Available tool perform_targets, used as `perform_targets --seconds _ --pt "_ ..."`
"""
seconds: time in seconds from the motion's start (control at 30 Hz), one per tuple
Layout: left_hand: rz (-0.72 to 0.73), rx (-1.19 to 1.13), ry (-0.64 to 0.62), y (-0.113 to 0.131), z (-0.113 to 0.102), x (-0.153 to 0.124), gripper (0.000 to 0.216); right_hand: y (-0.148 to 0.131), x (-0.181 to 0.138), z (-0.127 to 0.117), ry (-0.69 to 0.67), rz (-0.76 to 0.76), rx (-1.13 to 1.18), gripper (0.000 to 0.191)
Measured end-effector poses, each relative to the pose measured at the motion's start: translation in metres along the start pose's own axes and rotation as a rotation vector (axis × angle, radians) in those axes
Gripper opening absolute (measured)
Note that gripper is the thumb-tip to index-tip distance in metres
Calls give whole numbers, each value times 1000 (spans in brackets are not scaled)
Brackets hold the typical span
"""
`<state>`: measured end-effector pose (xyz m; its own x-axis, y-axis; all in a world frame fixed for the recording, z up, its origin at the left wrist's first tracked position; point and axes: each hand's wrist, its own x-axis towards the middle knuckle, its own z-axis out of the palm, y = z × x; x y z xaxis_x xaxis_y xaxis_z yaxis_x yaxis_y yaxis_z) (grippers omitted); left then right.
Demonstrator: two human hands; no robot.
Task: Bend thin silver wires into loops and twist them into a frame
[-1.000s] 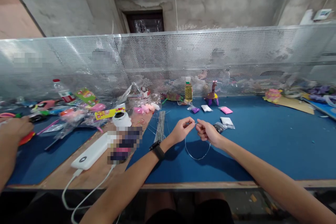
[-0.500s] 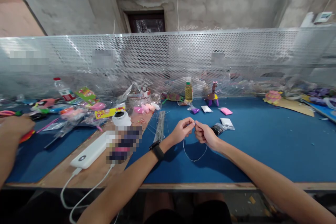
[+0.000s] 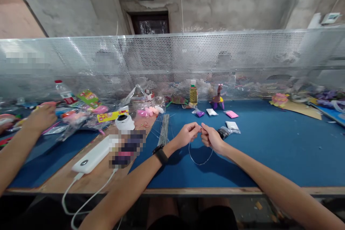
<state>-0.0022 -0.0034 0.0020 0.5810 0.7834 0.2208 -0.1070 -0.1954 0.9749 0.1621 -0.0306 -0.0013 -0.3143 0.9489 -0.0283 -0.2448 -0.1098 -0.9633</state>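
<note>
Over the blue table mat, my left hand (image 3: 188,133) and my right hand (image 3: 211,138) meet at the fingertips. Both pinch a thin silvery wire (image 3: 199,164), which hangs below them in a round loop. The ends of the wire are hidden between my fingers. A bundle of straight wires (image 3: 164,131) lies to the left of my left hand. Just beyond my right hand are a small bag with something black (image 3: 222,133) and a white packet (image 3: 232,125). Farther back lie purple (image 3: 199,113), white (image 3: 211,112) and pink (image 3: 231,114) packets.
A white power bank (image 3: 93,154) with a cable and a blurred phone (image 3: 128,149) lie on the wooden strip at left. A co-worker's hand (image 3: 41,116) is among bags and coloured pieces. A bottle of yellow liquid (image 3: 193,93) and a clay figure (image 3: 217,99) stand by the perforated screen (image 3: 161,54).
My hands stay nearly in place, fingers shifting slightly at the wire ends. At the left, the co-worker's hand has moved right and away, to the coloured pieces.
</note>
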Motion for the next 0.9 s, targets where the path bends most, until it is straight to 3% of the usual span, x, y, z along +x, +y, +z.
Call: perform_targets --seconds 0.17,0.3,0.9 --pt "33 33 30 -2 3 1 51 0 2 -2 46 -60 -68 55" --pt "6 -38 -32 -1 1 0 47 -4 2 -2 75 -76 -95 56" --pt "17 142 -110 2 -17 0 47 -12 -1 -7 -7 90 -16 58"
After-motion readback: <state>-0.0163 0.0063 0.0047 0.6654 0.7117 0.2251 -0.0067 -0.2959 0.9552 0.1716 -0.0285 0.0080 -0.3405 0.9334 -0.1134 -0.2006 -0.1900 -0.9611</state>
